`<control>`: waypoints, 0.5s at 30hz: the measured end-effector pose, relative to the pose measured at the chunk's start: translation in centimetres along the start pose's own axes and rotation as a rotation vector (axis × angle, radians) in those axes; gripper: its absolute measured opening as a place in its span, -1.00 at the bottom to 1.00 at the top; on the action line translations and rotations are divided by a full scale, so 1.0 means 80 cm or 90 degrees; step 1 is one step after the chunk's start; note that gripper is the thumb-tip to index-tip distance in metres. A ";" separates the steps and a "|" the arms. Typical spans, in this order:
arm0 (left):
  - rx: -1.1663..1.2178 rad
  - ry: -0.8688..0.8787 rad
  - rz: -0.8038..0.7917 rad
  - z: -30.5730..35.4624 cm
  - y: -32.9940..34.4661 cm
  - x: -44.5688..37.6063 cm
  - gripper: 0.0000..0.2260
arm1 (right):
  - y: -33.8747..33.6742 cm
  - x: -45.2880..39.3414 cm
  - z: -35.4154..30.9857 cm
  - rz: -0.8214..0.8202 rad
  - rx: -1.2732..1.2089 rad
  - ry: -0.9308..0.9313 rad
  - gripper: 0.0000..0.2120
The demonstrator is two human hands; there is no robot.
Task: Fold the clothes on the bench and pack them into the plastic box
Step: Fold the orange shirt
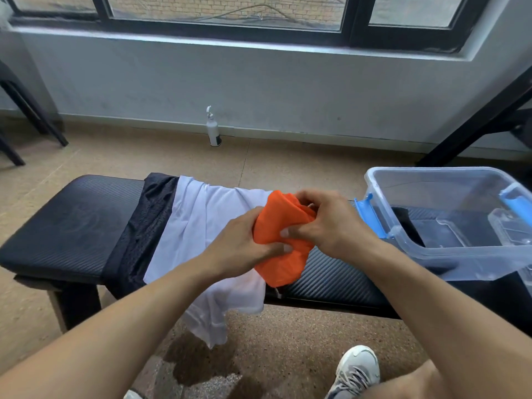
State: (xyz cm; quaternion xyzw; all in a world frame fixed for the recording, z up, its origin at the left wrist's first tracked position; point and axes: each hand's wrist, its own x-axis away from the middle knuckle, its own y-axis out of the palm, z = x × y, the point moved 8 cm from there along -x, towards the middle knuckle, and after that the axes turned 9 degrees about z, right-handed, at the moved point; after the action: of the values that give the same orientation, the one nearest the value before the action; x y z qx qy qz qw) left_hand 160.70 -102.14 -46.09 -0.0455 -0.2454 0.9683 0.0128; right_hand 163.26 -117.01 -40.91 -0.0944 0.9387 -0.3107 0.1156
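1. Nearest the camera, a grey-and-white laced sneaker [357,370] is planted on the speckled brown floor [288,341], beside a dark wet patch.
2. Two bare forearms are stretched forward over the near edge of the black padded, ribbed table [66,226].
3. A bunched orange fabric garment [280,223] is held above the middle of the table, between both hands.
4. The left hand [244,246] is curled round the garment's left and lower side, its grip pressed into the cloth.
5. The right hand [325,220] is closed over the garment's top and right side, with the thumb pinching the cloth in front.
6. A white cloth shirt [201,226] is draped across the table under the hands, its lower part hanging over the near edge toward the floor.
7. A black mesh garment [144,223] is spread just left of the white shirt, partly under it.
8. A clear plastic storage box with blue latches [426,249] is set on the right end of the table, lid off; something dark is seen through it, though what cannot be told.
9. A white pump bottle [213,131] is stood on the floor against the grey wall [288,96] under the window.
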 end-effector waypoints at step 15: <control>0.335 -0.151 -0.104 0.003 0.019 0.004 -0.52 | 0.023 0.014 0.035 -0.095 -0.446 0.311 -0.61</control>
State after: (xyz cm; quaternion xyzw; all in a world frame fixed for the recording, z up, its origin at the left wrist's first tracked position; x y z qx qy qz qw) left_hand 160.34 -103.62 -46.61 0.0926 0.0112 0.9929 0.0734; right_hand 162.75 -117.41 -44.40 -0.1192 0.9779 0.0062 -0.1714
